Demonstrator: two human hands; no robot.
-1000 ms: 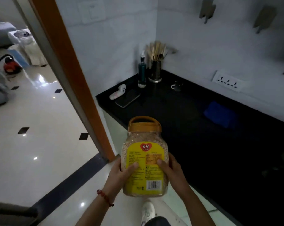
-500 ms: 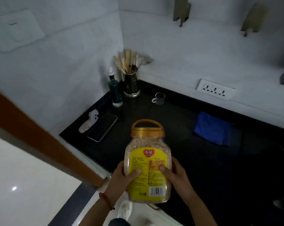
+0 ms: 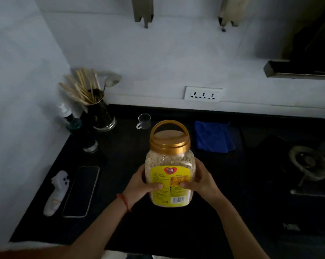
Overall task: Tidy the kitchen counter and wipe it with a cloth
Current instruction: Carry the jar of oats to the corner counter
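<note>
You hold one clear plastic jar (image 3: 170,165) with a gold handled lid and yellow label, grain-filled, over the black counter (image 3: 131,230) near its front edge, left hand (image 3: 141,186) and right hand (image 3: 201,181) curled around its sides. One folded blue cloth (image 3: 213,136) lies toward the back edge.

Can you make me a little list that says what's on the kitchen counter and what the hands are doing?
holding: left hand and right hand grip the oat jar, one on each side
jar lid: gold, closed, handle up
cloth: blue cloth lies folded on the black counter, behind the jar to the right
small cup: glass cup near the wall
corner: chopstick holder and pump bottle
left edge: phone flat, white ghost-faced gadget beside it
far right: gas burner
</note>
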